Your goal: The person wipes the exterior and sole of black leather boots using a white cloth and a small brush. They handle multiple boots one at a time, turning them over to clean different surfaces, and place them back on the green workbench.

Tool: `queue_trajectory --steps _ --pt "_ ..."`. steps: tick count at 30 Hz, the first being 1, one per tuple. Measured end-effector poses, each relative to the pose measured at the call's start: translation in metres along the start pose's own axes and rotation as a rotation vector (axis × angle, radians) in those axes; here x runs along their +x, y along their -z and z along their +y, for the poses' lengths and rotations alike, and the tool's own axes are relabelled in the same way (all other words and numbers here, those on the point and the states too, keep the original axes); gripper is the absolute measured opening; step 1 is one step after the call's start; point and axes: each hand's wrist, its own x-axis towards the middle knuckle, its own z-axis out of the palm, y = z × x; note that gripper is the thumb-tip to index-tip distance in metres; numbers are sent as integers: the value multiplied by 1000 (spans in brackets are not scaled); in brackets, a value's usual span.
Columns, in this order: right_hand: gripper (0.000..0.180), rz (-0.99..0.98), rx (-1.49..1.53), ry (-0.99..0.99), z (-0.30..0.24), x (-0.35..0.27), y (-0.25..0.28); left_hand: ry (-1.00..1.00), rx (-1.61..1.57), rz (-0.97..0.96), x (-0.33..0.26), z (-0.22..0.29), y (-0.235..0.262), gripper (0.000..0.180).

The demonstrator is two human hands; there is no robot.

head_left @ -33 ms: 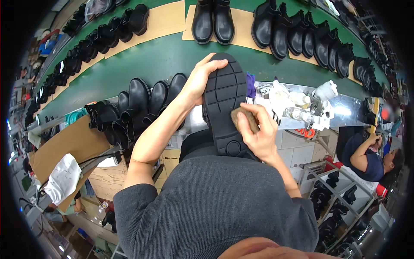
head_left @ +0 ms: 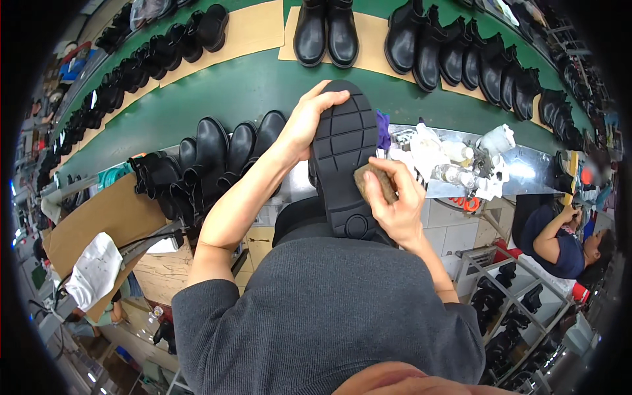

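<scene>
— In the head view, where was the boot [head_left: 343,158]?
— Sole up over the lap; the left hand [head_left: 308,125] had its fingers closed round the toe; the right hand [head_left: 395,204] pinched a brown pad [head_left: 376,179] against the sole's edge.
— The risk?
— Likely the pad slipping; the boot tipping toward the bottles [head_left: 457,172] on the surface [head_left: 526,174].

- Bright, even overhead light fills the scene, with only soft shadows.
- Glare whitens the metal tray [head_left: 526,172] at the right and glints off the far black boots [head_left: 328,33].
- Fisheye bending curves the green conveyor belt [head_left: 230,92]; the rim goes black.
- The centre is sharp, while the left and right edges blur.
</scene>
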Motion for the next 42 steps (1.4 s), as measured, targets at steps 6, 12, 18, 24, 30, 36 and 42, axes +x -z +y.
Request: queue_trajectory --steps 6,12,18,24,30,36,42 --pt "22 41 -56 112 -2 15 -1 3 65 93 -4 2 -17 29" --pt "24 30 -73 65 0 33 2 19 90 94 6 -5 -16 46" --pt "23 -7 -92 96 2 16 6 5 87 79 2 0 -16 63" --pt "23 20 -29 133 4 3 5 8 82 95 -4 -1 -18 71" --pt "23 17 -71 130 2 10 6 -8 107 98 -3 -1 -17 79" --pt "26 31 -106 188 6 25 4 1 101 103 1 -4 -17 72" --pt "24 11 -120 186 1 21 9 22 106 84 -1 -6 -21 68"
